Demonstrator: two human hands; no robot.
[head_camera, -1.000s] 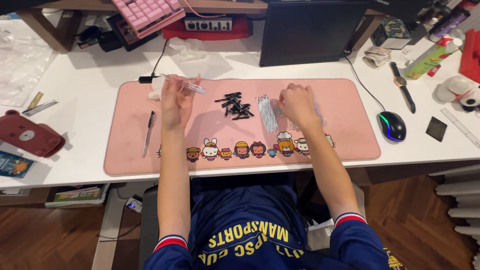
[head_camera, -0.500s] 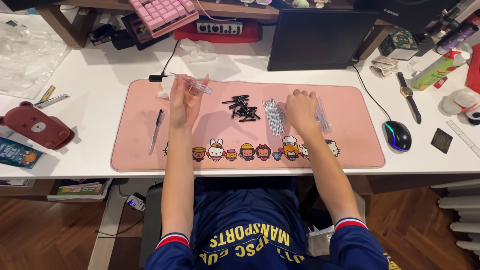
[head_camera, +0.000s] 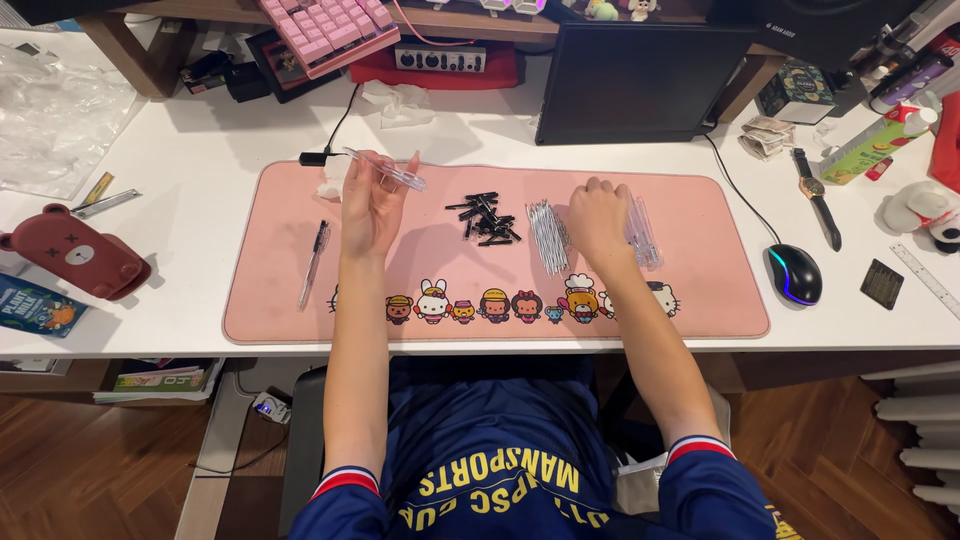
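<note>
Left hand (head_camera: 372, 205) pinched one clear pen barrel (head_camera: 386, 170) in raised fingertips. Right hand (head_camera: 598, 215) curled knuckles-down on the pink mat (head_camera: 690, 290), grip unclear, between one refill bundle (head_camera: 547, 236) and clear barrels (head_camera: 641, 232). One pile of black caps (head_camera: 485, 218) between the hands; one finished pen (head_camera: 315, 263) left.

Clear pen barrel (head_camera: 385, 170), thin transparent tube, pinched in left hand's fingertips, raised above the pink mat, upper centre-left of frame, tilted down toward the right. Bundle of thin silvery refills (head_camera: 547, 236) lies at frame centre on the mat, just left of the right hand, fanned slightly. More clear barrels (head_camera: 642, 232) lie just right of that hand, partly hidden.
</note>
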